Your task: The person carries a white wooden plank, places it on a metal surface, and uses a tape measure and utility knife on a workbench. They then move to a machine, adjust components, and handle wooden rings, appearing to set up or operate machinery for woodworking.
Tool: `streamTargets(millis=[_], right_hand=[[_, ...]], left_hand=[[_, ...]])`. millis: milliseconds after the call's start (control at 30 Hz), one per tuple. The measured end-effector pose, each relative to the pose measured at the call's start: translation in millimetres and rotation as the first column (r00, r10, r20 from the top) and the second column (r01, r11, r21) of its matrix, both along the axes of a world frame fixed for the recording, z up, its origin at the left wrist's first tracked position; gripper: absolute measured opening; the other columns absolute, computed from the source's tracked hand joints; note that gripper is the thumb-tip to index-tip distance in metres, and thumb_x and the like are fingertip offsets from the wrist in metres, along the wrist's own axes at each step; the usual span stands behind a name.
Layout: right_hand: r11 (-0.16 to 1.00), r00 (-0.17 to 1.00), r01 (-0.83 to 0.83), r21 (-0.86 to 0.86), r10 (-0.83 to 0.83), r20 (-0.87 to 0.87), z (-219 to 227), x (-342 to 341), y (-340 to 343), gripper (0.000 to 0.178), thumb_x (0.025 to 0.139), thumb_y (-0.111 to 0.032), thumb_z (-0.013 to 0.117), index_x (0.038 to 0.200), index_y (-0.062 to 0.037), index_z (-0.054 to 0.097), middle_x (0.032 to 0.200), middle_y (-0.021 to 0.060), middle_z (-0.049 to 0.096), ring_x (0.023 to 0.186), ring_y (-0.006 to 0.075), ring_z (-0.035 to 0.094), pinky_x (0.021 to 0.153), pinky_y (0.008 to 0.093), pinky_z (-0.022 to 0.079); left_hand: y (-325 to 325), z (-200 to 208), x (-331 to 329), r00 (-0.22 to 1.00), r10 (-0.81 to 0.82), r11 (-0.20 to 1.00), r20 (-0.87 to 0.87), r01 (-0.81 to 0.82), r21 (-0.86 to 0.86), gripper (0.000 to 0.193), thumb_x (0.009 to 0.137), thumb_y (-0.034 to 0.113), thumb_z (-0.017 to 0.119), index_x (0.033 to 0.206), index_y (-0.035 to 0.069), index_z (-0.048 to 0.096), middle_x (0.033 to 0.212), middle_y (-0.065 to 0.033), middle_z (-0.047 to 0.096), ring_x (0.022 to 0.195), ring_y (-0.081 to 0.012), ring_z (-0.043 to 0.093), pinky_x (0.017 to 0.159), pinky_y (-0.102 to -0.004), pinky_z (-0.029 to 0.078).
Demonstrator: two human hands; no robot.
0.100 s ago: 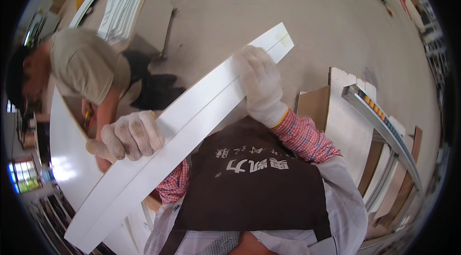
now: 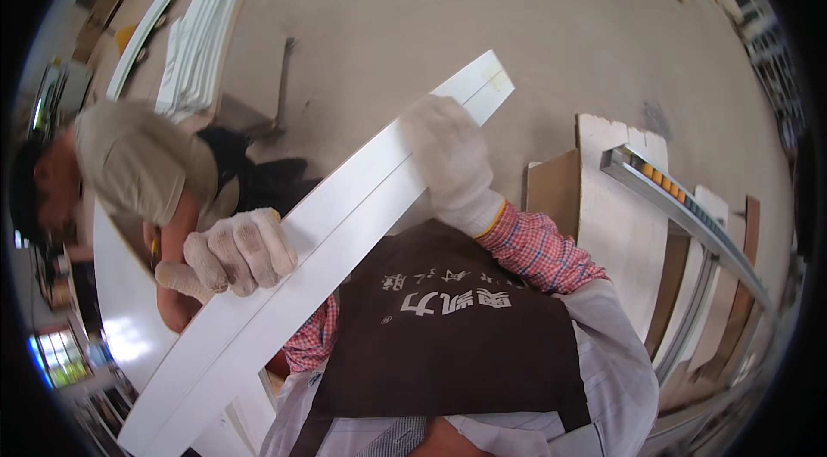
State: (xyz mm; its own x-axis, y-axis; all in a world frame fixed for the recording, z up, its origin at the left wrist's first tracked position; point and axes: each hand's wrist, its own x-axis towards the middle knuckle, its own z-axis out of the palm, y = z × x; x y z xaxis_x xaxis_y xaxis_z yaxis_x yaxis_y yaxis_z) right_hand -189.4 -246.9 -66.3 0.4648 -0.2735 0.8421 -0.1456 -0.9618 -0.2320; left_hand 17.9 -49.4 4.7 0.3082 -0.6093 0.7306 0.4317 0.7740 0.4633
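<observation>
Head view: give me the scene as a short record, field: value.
Work piece: long white board, slanting lower left to upper right, groove lengthwise, yellowish patch near its upper end
Left hand: gloved, fingers curled over the board's far edge
Right hand: gloved, over the board near its upper end; motion-blurred, exact grip unclear
Co-worker: at left, tan shirt
Upper left: white strips
Right side: metal rail with a row of yellow pieces

Long white grooved board (image 2: 332, 229), diagonal
</observation>
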Motion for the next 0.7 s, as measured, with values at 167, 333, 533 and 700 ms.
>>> streamTargets(millis=[167, 333, 533, 700], right_hand=[[0.999, 0.999, 0.009, 0.046, -0.012, 0.045, 3, 15, -43, 0.039, 0.078, -0.012, 0.068, 0.115, -0.0005, 0.064, 0.117, 0.0148, 0.065, 0.112, 0.0348, 0.063, 0.097, 0.0502, 0.054], [0.997, 1.0, 0.006, 0.073, -0.004, -0.019, -8, 27, -109, 0.046, 0.074, -0.016, 0.07, 0.117, -0.0009, 0.062, 0.116, 0.0135, 0.065, 0.112, 0.0321, 0.063, 0.098, 0.0509, 0.053], [0.957, 0.995, -0.045, 0.286, 0.07, -0.077, -22, 62, -214, 0.058, 0.068, -0.016, 0.075, 0.122, -0.0011, 0.06, 0.118, 0.0188, 0.062, 0.113, 0.0383, 0.061, 0.102, 0.0518, 0.048], [0.826, 0.993, 0.117, 0.551, -0.092, -0.074, -24, 72, -317, 0.062, 0.075, -0.02, 0.076, 0.13, -0.0007, 0.058, 0.122, 0.0231, 0.062, 0.115, 0.0437, 0.059, 0.104, 0.0494, 0.046]], left_hand=[[-85, 2, -2, 0.997, -0.08, 0.995, 0.025, 0.078, 0.061, 0.069, 0.106, 0.067, 0.031, 0.094, 0.009, 0.066, 0.07, -0.0086, 0.065, 0.053, -0.021, 0.058, 0.049, -0.0362, 0.05], [-198, -23, 11, 0.965, -0.262, 0.958, -0.016, 0.262, 0.115, 0.066, 0.107, 0.065, 0.036, 0.096, 0.007, 0.066, 0.071, -0.0084, 0.067, 0.055, -0.0205, 0.06, 0.052, -0.0355, 0.049], [-343, -29, 52, 0.859, -0.513, 0.838, -0.004, 0.501, 0.216, 0.07, 0.107, 0.066, 0.033, 0.099, 0.007, 0.069, 0.08, -0.0068, 0.069, 0.064, -0.0193, 0.057, 0.064, -0.0362, 0.046], [-515, -17, 52, 0.815, -0.563, 0.758, -0.141, 0.576, 0.306, 0.069, 0.108, 0.06, 0.036, 0.13, 0.001, 0.062, 0.119, -0.0164, 0.067, 0.095, -0.0246, 0.062, 0.083, -0.0417, 0.05]])
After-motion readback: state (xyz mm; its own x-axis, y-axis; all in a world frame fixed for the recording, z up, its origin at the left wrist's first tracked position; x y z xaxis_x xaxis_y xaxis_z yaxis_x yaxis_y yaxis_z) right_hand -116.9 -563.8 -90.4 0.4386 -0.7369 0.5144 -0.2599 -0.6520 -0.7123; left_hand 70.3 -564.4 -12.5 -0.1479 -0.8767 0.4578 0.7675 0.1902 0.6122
